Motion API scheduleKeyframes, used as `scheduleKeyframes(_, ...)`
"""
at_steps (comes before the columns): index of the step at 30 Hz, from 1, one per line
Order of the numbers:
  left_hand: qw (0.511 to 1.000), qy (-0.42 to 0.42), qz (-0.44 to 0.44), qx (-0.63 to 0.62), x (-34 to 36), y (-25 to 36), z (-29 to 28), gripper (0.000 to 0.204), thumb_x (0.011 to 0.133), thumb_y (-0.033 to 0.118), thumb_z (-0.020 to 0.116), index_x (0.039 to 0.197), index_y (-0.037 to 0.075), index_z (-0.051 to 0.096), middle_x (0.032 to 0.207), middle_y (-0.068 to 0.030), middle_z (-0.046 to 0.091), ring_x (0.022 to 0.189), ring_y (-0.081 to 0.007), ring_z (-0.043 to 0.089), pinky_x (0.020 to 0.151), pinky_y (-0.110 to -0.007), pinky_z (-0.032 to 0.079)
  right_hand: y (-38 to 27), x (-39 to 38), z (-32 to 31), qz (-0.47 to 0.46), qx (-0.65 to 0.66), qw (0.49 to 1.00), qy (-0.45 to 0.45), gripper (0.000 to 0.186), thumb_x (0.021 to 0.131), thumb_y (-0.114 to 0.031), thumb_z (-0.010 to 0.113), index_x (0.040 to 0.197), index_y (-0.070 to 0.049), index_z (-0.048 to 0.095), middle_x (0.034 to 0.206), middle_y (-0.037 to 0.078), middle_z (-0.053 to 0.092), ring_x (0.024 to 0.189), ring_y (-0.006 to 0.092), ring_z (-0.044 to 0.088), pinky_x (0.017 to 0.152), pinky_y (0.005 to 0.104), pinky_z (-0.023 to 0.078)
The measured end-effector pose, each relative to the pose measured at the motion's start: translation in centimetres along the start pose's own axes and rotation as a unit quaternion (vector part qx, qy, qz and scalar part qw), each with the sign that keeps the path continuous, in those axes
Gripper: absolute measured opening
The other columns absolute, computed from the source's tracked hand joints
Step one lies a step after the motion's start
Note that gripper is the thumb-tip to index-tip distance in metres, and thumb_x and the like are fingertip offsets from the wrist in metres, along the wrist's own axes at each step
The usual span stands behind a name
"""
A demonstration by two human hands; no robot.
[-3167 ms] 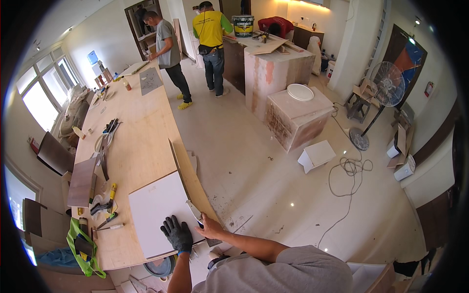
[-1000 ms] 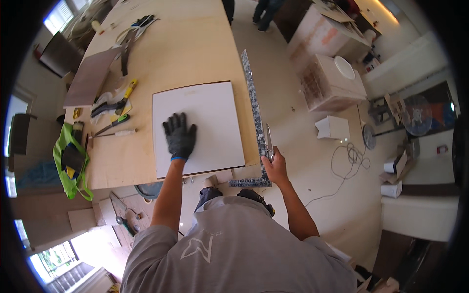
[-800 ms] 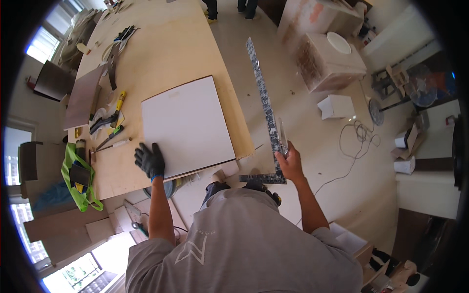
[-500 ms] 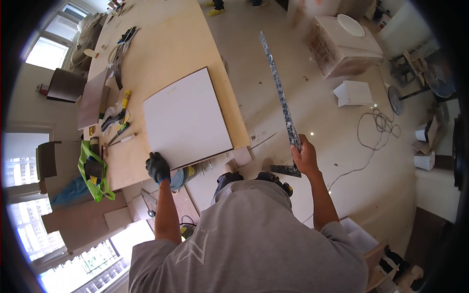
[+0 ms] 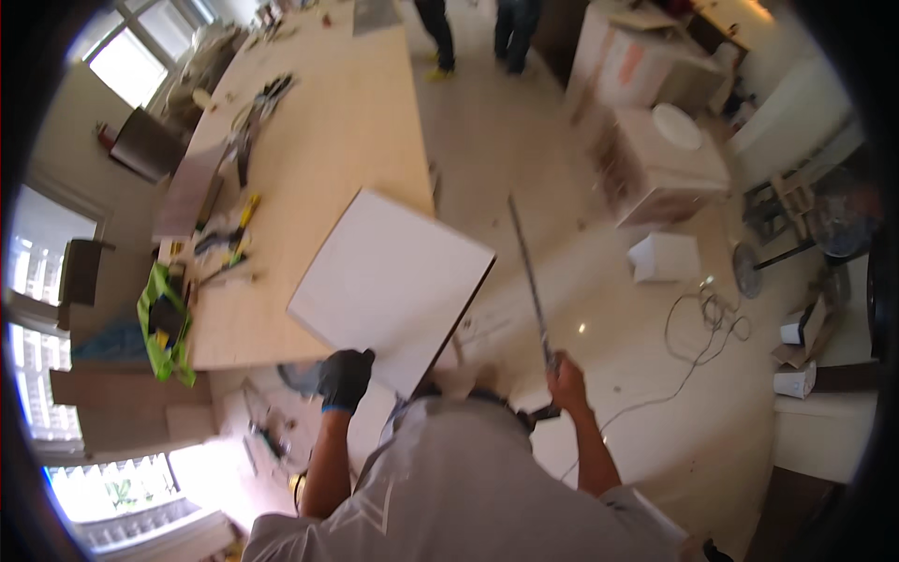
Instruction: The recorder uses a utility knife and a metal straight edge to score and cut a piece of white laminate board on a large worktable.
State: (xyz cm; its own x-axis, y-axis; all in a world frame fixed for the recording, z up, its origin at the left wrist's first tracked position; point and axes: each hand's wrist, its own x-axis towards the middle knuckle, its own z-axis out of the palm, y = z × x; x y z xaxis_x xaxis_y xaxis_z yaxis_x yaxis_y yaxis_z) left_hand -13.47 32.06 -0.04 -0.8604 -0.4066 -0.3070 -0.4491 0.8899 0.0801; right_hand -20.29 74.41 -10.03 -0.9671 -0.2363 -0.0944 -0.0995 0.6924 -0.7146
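My left hand (image 5: pixel 345 379), in a dark glove with a blue cuff, is closed on the near edge of a white square board (image 5: pixel 393 281) with dark edges. The board lies turned at an angle over the table's near corner, its right part reaching past the table edge. My bare right hand (image 5: pixel 567 382) grips a long framing square (image 5: pixel 531 281) near its bend. Its long blade points away from me over the floor, apart from the board. The short arm shows partly beneath my hand.
The long plywood table (image 5: pixel 346 122) bears hand tools (image 5: pixel 225 239) and a green bag (image 5: pixel 164 323) along its left side. Two people's legs (image 5: pixel 435 42) stand at the far end. To the right are dusty boxes (image 5: pixel 670 173) and a loose cable (image 5: pixel 688 356) on the floor.
The white board has turned and slid toward me and right, over the table edge. My left hand has moved with it. The framing square has shifted slightly, its blade now seen more edge-on.
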Motion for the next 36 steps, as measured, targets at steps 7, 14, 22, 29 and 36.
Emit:
scheduleKeyframes(7,0.979,0.200,-0.041,-0.019,11.0,-7.2,0.9,0.070,0.087,0.049,0.060,0.138,0.003,0.047,0.137,-0.0292,0.048,0.127,-0.0439,0.045,0.105,-0.052,0.036,-0.7,-3.1,1.2,0.074,-0.037,0.996,-0.037,0.033,0.082,-0.015,0.059,0.113,-0.003,0.056,0.090,0.023,0.066,0.087,0.0413,0.064,0.078,0.0475,0.050)
scheduleKeyframes(14,0.977,0.201,0.005,-0.077,15.7,-10.4,0.9,0.060,0.085,0.047,0.064,0.124,0.003,0.056,0.120,-0.0254,0.057,0.110,-0.0414,0.055,0.089,-0.050,0.046,-1.5,-6.1,1.8,0.140,-0.067,0.987,-0.038,0.031,0.083,-0.017,0.056,0.112,-0.004,0.055,0.092,0.023,0.066,0.088,0.0427,0.063,0.079,0.0506,0.049)
scheduleKeyframes(22,0.945,0.317,-0.006,-0.081,14.6,-10.7,2.0,0.040,0.086,0.038,0.064,0.111,0.008,0.064,0.094,-0.0214,0.063,0.091,-0.0407,0.060,0.075,-0.050,0.049,0.5,-5.7,2.2,0.157,-0.072,0.985,0.016,0.027,0.079,-0.016,0.060,0.102,-0.003,0.055,0.082,0.024,0.063,0.083,0.0452,0.063,0.072,0.0497,0.049)
scheduleKeyframes(29,0.954,0.275,-0.070,-0.095,7.3,-12.3,3.0,0.035,0.083,0.039,0.067,0.103,0.010,0.070,0.096,-0.0184,0.065,0.092,-0.0374,0.060,0.077,-0.049,0.048,0.5,-4.0,0.9,0.131,-0.043,0.990,0.004,0.024,0.081,-0.012,0.061,0.101,0.001,0.054,0.079,0.022,0.064,0.077,0.0409,0.064,0.070,0.0464,0.049)
scheduleKeyframes(36,0.929,0.303,-0.177,-0.121,-0.8,-10.8,7.0,0.062,0.076,0.046,0.075,0.114,-0.002,0.065,0.115,-0.0218,0.063,0.111,-0.0352,0.057,0.092,-0.043,0.047,1.3,-2.5,0.2,0.102,-0.046,0.994,-0.019,0.027,0.081,-0.008,0.058,0.107,0.000,0.055,0.087,0.024,0.065,0.085,0.0431,0.063,0.074,0.0480,0.049)
